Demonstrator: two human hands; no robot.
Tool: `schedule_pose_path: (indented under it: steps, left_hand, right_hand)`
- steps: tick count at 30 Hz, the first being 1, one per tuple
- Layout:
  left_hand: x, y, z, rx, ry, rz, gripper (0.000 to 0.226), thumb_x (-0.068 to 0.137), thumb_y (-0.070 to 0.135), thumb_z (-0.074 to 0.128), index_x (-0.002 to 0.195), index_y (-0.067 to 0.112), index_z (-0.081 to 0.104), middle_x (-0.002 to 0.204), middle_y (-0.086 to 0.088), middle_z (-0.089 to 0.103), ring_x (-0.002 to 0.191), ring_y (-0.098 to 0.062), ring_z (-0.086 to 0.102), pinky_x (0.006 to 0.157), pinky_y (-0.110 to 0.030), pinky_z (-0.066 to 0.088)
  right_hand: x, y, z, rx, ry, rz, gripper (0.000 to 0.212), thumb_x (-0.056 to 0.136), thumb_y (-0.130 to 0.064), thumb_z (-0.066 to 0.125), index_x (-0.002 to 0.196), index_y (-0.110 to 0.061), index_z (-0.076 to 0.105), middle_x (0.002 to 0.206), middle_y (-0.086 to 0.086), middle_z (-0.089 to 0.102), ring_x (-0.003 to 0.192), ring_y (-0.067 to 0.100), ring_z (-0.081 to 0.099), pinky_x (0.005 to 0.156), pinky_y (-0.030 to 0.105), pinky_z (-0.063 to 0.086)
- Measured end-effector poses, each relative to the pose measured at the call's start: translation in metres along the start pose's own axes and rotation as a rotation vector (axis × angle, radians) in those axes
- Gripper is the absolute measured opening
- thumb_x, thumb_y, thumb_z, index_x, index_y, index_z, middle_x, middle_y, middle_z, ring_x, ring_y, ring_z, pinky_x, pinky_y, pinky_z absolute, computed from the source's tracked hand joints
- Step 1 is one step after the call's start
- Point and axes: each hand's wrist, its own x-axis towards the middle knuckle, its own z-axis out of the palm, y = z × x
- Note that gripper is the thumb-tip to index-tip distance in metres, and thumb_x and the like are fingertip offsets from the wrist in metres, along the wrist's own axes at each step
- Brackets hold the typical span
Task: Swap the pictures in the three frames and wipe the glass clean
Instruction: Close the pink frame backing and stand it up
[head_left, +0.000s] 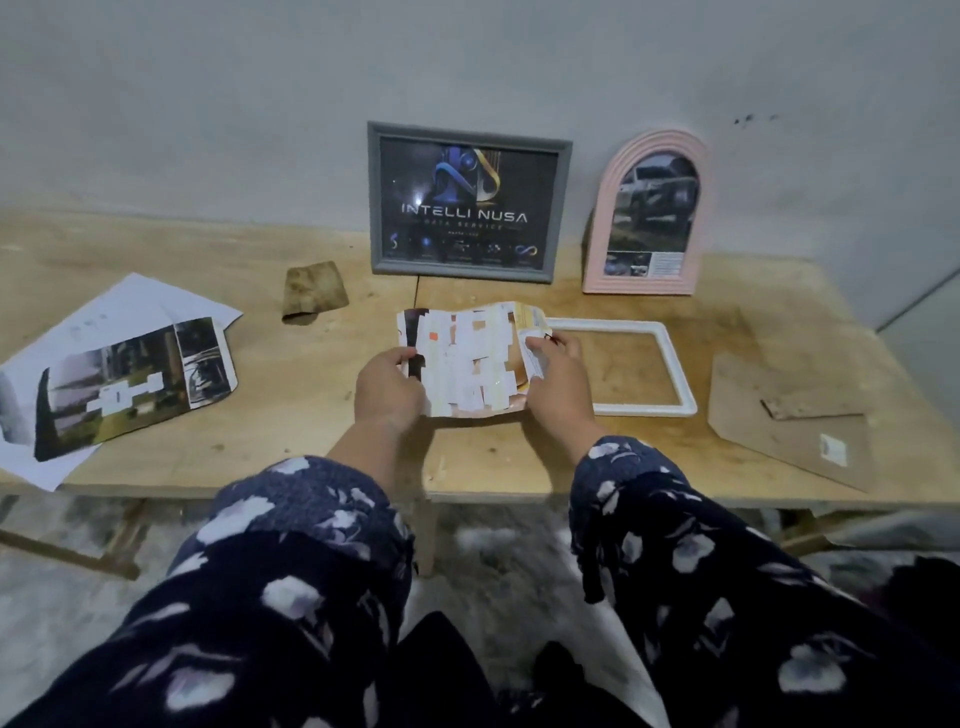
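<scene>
Both my hands hold a crumpled printed picture (470, 358) over the middle of the wooden table (291, 441). My left hand (387, 387) grips its left edge, and my right hand (558, 384) pinches its right edge. An empty white frame (670, 358) lies flat just right of the picture. A grey frame (376, 208) with a dark poster leans on the wall behind. Beside it a pink arched frame (597, 234) with a car picture stands upright. A brown cloth (313, 291) lies at the back left.
A loose dark photo print (135, 382) lies on white paper sheets (130, 301) at the table's left. A brown backing board (789, 421) with its stand flap rests at the right. The table's front edge runs just past my forearms.
</scene>
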Motion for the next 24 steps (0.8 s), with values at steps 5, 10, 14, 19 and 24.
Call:
schedule_pose_path:
  steps: [5, 10, 14, 19, 24]
  left_hand:
    - [0.002, 0.036, 0.057, 0.048, -0.137, 0.058, 0.048, 0.088, -0.001, 0.054, 0.133, 0.017, 0.055, 0.136, -0.006, 0.055, 0.114, -0.026, 0.057, 0.093, -0.033, 0.049]
    - [0.001, 0.065, 0.12, 0.093, -0.222, 0.077, 0.053, 0.084, 0.004, 0.061, 0.135, 0.015, 0.053, 0.135, -0.007, 0.054, 0.116, -0.027, 0.055, 0.096, -0.031, 0.044]
    - [-0.001, 0.078, 0.16, 0.352, -0.244, 0.086, 0.054, 0.086, 0.016, 0.061, 0.138, 0.025, 0.048, 0.137, -0.002, 0.05, 0.126, -0.028, 0.039, 0.098, -0.04, 0.041]
    - [-0.013, 0.081, 0.191, 0.62, -0.262, 0.046, 0.055, 0.09, 0.028, 0.057, 0.143, 0.028, 0.039, 0.152, -0.001, 0.023, 0.132, -0.029, 0.022, 0.101, -0.044, 0.034]
    - [-0.023, 0.08, 0.199, 0.686, -0.237, 0.022, 0.05, 0.094, 0.028, 0.05, 0.141, 0.025, 0.035, 0.153, 0.002, 0.014, 0.132, -0.031, 0.02, 0.101, -0.047, 0.034]
  right_hand:
    - [0.021, 0.05, -0.048, -0.122, 0.028, 0.047, 0.057, 0.088, 0.011, 0.044, 0.14, -0.014, 0.046, 0.157, 0.004, 0.017, 0.14, 0.024, 0.029, 0.111, 0.026, 0.026]
    - [0.048, 0.108, -0.094, -0.21, -0.03, 0.073, 0.056, 0.089, 0.008, 0.044, 0.142, -0.01, 0.041, 0.159, 0.005, 0.012, 0.144, 0.022, 0.022, 0.112, 0.026, 0.025]
    - [0.063, 0.14, -0.116, -0.23, -0.068, 0.108, 0.054, 0.089, 0.006, 0.043, 0.141, -0.011, 0.044, 0.159, 0.001, 0.015, 0.141, 0.022, 0.029, 0.107, 0.028, 0.031]
    - [0.07, 0.174, -0.122, -0.479, -0.255, 0.03, 0.051, 0.092, -0.017, 0.047, 0.143, -0.02, 0.041, 0.157, 0.0, 0.022, 0.144, 0.025, 0.02, 0.118, 0.043, 0.018]
    - [0.074, 0.176, -0.124, -0.549, -0.277, -0.047, 0.054, 0.092, -0.035, 0.05, 0.143, -0.022, 0.04, 0.156, 0.001, 0.024, 0.146, 0.026, 0.01, 0.118, 0.046, -0.004]
